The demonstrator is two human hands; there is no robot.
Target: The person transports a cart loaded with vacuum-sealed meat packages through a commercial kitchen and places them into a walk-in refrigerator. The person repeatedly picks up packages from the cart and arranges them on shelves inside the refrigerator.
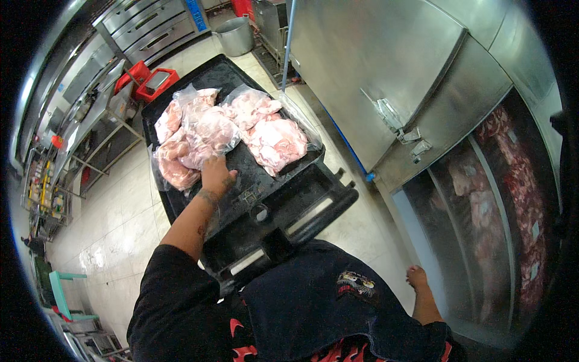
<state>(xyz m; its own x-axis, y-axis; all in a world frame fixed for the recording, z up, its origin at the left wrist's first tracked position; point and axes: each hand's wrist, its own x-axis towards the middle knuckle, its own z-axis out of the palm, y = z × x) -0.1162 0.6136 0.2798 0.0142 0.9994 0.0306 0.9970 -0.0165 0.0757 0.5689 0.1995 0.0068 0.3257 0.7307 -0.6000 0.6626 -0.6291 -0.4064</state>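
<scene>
My left hand (217,175) reaches over a black utility cart (244,192) and touches the near edge of a clear plastic bag of raw meat (212,129). Its thumb stands out to the side; its fingertips are partly lost against the bag, so a grip cannot be told. More bagged pale pink meat (175,165) lies at the left of the cart top. Another portion of meat (278,142), with clear plastic around it, lies at the right. My right hand (416,277) hangs at my right side with fingers curled and nothing visible in it, near a glass-fronted cabinet (461,231).
To the right stands a stainless steel cold-room door (371,59) with a latch (387,114). Hanging meat (524,194) shows behind the glass. Beyond the cart are a red crate (158,86) and a metal pot (234,37). A steel worktable (97,122) lines the left.
</scene>
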